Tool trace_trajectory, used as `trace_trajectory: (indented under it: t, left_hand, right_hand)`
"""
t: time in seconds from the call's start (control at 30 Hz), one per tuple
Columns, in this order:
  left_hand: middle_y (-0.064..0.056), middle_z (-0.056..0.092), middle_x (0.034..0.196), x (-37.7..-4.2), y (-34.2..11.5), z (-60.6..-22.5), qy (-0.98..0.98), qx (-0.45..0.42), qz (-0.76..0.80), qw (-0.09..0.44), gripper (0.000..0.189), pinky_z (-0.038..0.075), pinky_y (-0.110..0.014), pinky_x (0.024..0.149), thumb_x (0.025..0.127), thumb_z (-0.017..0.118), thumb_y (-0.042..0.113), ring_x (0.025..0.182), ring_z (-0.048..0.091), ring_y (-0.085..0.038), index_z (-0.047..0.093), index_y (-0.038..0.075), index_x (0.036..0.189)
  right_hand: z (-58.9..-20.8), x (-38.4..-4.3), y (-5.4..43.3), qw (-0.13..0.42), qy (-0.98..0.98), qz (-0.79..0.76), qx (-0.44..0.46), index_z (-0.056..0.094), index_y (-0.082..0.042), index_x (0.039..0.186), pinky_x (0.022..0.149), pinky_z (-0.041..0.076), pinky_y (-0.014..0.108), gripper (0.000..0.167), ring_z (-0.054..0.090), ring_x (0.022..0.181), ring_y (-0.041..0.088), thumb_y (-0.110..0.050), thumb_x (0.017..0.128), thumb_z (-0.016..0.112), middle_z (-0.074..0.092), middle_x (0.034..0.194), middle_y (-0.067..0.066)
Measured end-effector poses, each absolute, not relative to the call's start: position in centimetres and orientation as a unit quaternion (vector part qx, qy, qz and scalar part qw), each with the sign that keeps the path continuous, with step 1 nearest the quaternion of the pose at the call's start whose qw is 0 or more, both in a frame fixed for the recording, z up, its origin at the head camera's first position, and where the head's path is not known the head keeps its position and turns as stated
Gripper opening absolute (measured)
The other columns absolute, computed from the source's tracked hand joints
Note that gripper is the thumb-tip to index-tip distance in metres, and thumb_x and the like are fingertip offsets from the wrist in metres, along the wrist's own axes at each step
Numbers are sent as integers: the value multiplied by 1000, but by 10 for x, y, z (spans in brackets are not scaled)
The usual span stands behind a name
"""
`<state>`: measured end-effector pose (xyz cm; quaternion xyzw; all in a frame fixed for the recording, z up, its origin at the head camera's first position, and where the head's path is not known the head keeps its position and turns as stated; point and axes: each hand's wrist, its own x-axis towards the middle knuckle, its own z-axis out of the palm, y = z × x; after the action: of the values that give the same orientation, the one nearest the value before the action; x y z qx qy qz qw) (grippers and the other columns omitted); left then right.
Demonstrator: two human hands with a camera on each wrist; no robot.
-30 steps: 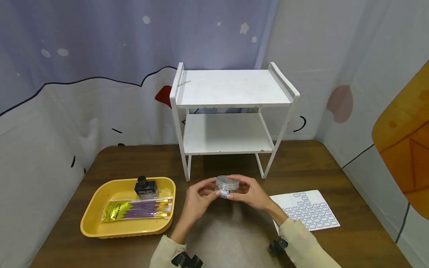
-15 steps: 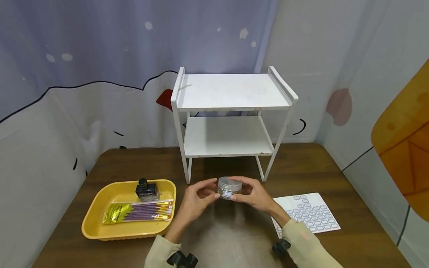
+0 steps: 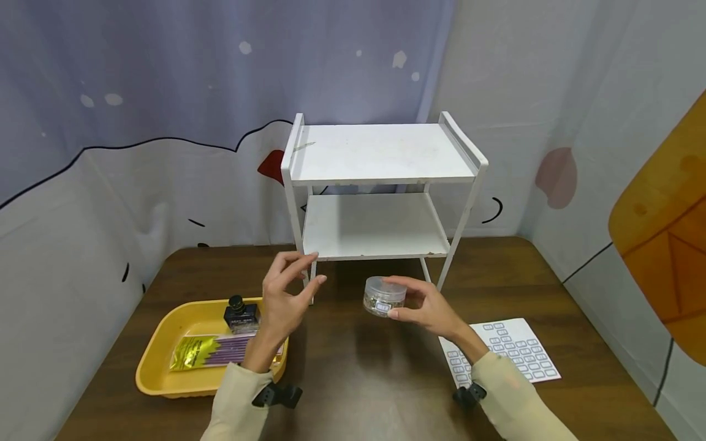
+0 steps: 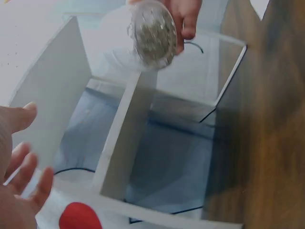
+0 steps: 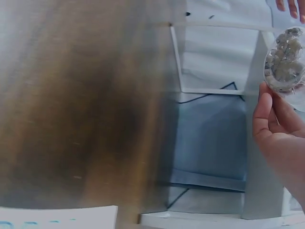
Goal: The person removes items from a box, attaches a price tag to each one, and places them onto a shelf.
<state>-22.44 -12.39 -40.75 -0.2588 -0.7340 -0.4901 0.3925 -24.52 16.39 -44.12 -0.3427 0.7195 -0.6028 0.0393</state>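
A small clear round jar [image 3: 384,296] with a lid and a printed label is held up above the table in the head view. My right hand [image 3: 427,309] grips it from the right, thumb low by the label and fingers near the lid. Small pale bits show through the jar's base [image 4: 155,36] in the left wrist view; what they are I cannot tell. My left hand [image 3: 285,297] is apart from the jar, raised near the shelf's left leg, thumb and fingers spread with nothing between them.
A white two-tier shelf [image 3: 380,150] stands at the back of the wooden table [image 3: 342,392]. On the left, a yellow tray [image 3: 151,361] holds a dark ink bottle [image 3: 241,317] and a packet of purple-handled brushes [image 3: 215,352]. A label sheet [image 3: 518,349] lies at right.
My left hand has let go of the jar and moved left and up, over the tray's right side. My right hand keeps the jar, now slightly right and higher.
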Motion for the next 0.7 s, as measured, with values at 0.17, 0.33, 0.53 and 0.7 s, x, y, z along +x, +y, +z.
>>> trace_trajectory:
  t: [0.17, 0.33, 0.53, 0.7]
  left_hand:
    - [-26, 53, 121, -238, -135, -396, -729, -233, -487, 420, 50, 45, -19, 84, 76, 78, -11, 109, 48, -16, 68, -1, 124]
    - [-26, 51, 132, -255, -142, -387, -719, -244, -502, 414, 55, 48, -21, 90, 81, 71, -15, 117, 50, -15, 59, -3, 134]
    - [-29, 52, 129, -271, -144, -378, -702, -254, -519, 417, 57, 51, -17, 91, 87, 64, -15, 109, 56, -22, 51, -2, 142]
    - [-28, 59, 113, -278, -147, -375, -713, -256, -505, 413, 57, 50, -14, 90, 89, 63, -12, 96, 61, -25, 49, -2, 143]
  right_hand:
    - [-423, -249, 166, 28, 725, -595, -345, 53, 7, 137, 86, 57, 29, 56, 65, 103, 12, 1, 85, 74, 57, 131, 31]
    - [-405, -257, 168, 5, 733, -590, -339, 54, 7, 136, 89, 55, 26, 57, 64, 106, 10, 3, 83, 75, 56, 133, 30]
    - [-393, -270, 165, -9, 750, -576, -326, 56, 6, 135, 89, 54, 24, 58, 64, 103, 11, 4, 81, 76, 58, 131, 29]
    - [-385, -282, 156, -19, 774, -549, -315, 60, 0, 133, 86, 55, 31, 57, 66, 98, 22, -1, 79, 78, 64, 124, 24]
